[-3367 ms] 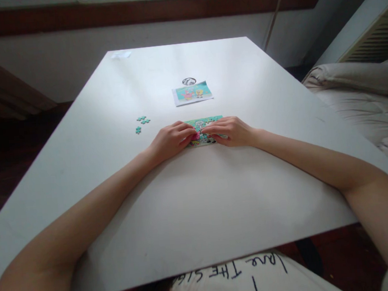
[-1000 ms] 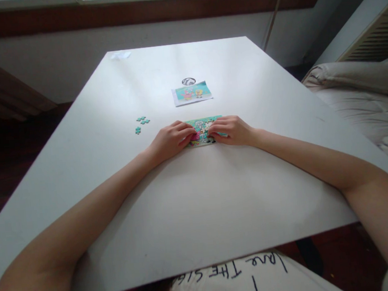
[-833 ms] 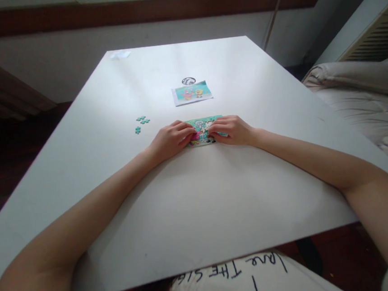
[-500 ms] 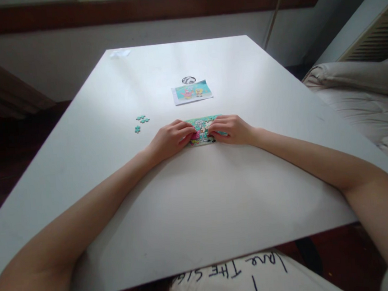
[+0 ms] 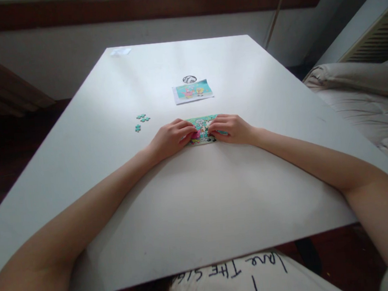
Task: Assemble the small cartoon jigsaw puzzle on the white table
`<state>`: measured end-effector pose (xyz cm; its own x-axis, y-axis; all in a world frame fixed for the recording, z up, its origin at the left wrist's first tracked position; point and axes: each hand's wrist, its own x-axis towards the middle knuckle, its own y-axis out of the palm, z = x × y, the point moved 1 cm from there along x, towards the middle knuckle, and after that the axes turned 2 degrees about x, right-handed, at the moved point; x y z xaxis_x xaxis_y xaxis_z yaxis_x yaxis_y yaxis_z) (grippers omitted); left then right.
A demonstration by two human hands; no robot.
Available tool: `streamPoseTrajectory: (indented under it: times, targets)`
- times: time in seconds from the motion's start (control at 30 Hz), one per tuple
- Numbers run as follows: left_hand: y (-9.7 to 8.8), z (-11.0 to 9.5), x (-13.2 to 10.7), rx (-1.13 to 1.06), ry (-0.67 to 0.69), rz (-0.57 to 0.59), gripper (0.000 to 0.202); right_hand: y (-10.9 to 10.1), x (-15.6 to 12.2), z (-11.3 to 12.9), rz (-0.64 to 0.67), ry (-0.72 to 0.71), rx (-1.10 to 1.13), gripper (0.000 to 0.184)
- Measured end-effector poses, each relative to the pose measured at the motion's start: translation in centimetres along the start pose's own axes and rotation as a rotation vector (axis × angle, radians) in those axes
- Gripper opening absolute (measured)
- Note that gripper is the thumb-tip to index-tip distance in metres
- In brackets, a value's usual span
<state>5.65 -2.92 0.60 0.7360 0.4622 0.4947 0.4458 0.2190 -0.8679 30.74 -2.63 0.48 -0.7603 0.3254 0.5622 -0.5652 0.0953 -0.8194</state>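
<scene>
A small jigsaw puzzle with colourful cartoon figures on a green-blue ground lies flat on the white table, between my hands. My left hand covers its left end, fingers bent and closed together, with the tips pressed on the pink part. Over the right end, my right hand has its fingers curled and closed at a jigsaw piece beside a pale gap; the fingers mostly hide this piece. Several loose green jigsaw pieces lie left of my left hand.
Beyond the puzzle lies a picture sheet with cartoon figures, and behind it a round black-and-white item. A crumpled clear wrapper is at the far left corner of the white table. A padded beige seat stands at the right.
</scene>
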Motion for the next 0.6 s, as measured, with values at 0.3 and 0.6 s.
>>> streamPoseTrajectory:
  times: [0.3,0.6]
  targets:
    - [-0.14,-0.07,-0.03,-0.006,-0.017,0.015,0.028,0.12,-0.07,-0.03,-0.005,0.013,-0.003,0.021]
    - [-0.05,-0.03,-0.05,-0.015,-0.015,0.007,0.026,0.08,0.02,-0.04,-0.007,0.001,-0.009,0.02]
